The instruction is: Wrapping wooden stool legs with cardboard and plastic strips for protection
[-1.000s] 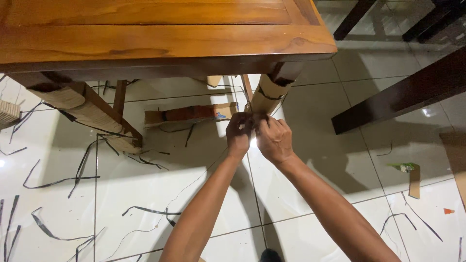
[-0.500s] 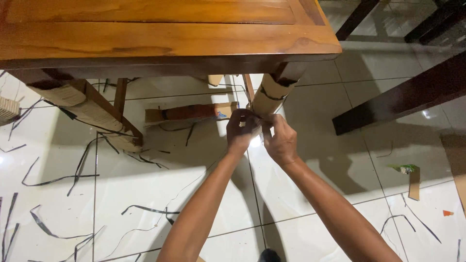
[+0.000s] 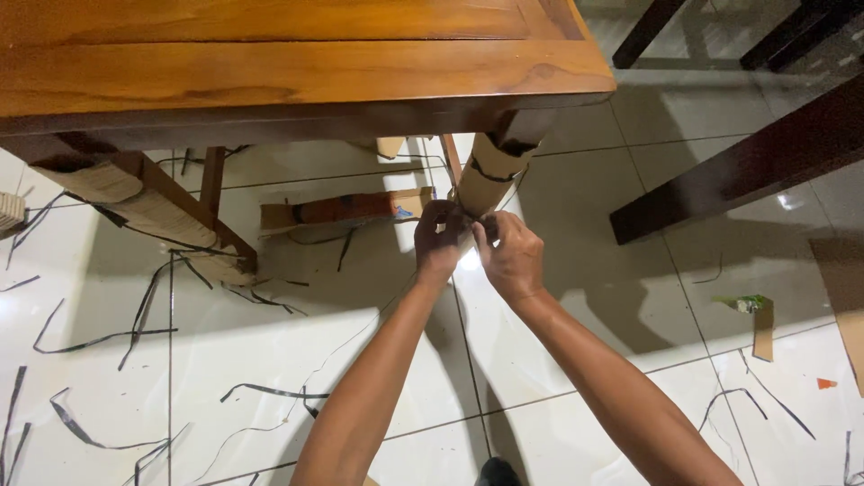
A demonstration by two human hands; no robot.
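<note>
Both hands have slid a little to the left since before. Fingers of the left hand [image 3: 438, 241] and right hand [image 3: 509, 255] pinch the bottom of the cardboard wrap [image 3: 487, 176] on the table leg, just under the corner of the wooden counter [image 3: 297, 67]. Black strap pieces [image 3: 99, 337] lie all over the white floor [image 3: 576, 297].

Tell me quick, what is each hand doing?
Left hand: closed, pinching the cardboard wrap at the bottom of the table leg.
Right hand: closed, pinching the same wrap beside it.
</note>
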